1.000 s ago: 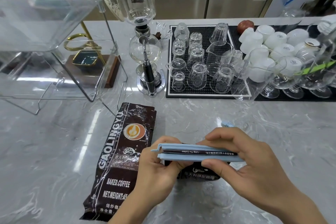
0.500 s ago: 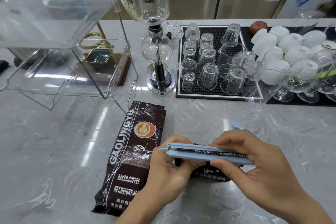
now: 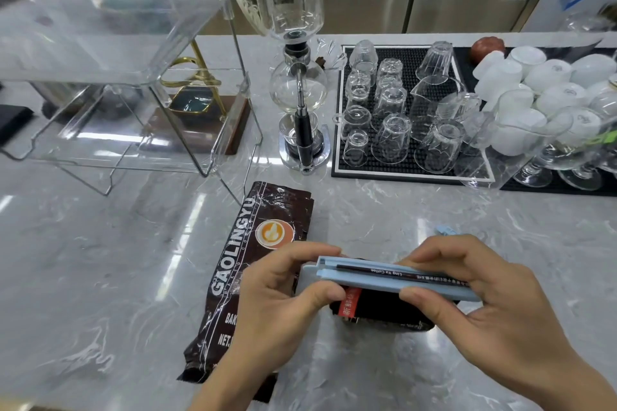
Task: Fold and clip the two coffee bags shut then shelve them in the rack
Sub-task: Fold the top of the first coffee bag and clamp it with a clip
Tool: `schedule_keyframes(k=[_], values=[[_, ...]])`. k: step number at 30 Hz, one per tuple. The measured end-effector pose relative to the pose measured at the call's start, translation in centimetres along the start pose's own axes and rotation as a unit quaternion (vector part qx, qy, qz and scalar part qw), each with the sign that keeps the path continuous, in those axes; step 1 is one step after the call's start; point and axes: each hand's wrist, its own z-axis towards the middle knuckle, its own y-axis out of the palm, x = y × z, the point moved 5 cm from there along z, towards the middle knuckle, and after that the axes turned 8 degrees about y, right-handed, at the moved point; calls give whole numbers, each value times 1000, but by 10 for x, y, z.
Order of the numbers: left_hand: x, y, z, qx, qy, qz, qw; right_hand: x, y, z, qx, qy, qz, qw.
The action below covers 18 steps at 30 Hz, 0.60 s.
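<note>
Head view: both hands work the first coffee bag, which sits low on the counter just in front of the person. Left hand pinches the left end of the light-blue sealing clip, thumb below, fingers above. Right hand pinches the clip's right half the same way. Folded top of the bag sits between the clip's two bars; a dark strip of printed film shows in the slot. Cannot tell whether the clip has latched.

Second coffee bag lies flat on the counter to the left, partly under the left hand, unclipped; whether its top is folded is unclear. A second blue clip peeks out beyond the right hand.

Clear acrylic rack stands far left, both tiers holding no bags.

Judgement: early stage. First bag nearly clipped; second bag and both shelvings remain.
</note>
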Motion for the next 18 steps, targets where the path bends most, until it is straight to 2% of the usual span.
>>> schedule_keyframes(k=[12,18], values=[[5,4,-2,48,26,-10,998,-2,0,1,-4,-8,-7,1000],[4,6,-4,60,35,24,997,-1,1,1,-6,-10,0,1000]])
